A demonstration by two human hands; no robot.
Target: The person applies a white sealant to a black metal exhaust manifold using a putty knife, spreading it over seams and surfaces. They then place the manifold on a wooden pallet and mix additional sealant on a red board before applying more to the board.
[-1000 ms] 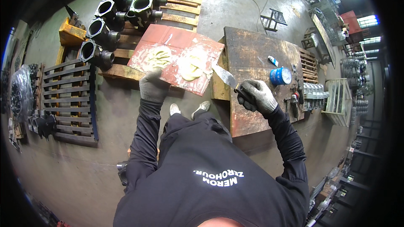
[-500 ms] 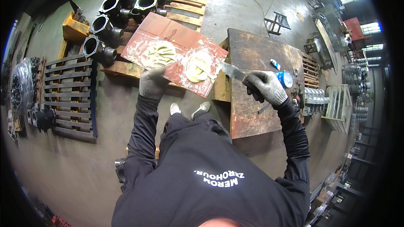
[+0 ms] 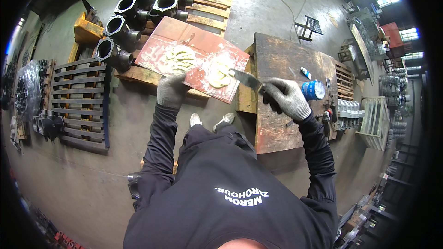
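In my gloved left hand (image 3: 171,91) I grip the near edge of a reddish-brown board (image 3: 210,41), its fingers partly hidden by the board. Two mounds of pale yellow-green paste lie on it: a left mound (image 3: 181,58) and a right mound (image 3: 218,74), with white smears around them. My gloved right hand (image 3: 287,97) is closed round the handle of a putty knife (image 3: 247,80). The blade's tip touches the right mound or hovers just over it; I cannot tell which.
Right of the board stands a worn wooden table (image 3: 293,55) with a blue can (image 3: 313,90) and a small tube (image 3: 305,72). Black pipe-like castings (image 3: 166,2) sit on a wooden pallet (image 3: 210,11) at the far left. A slatted rack (image 3: 80,106) stands further left.
The putty knife has moved left, its blade passing from the board's right edge to over the right mound. That mound looks flatter and smeared. My left hand still grips the board.
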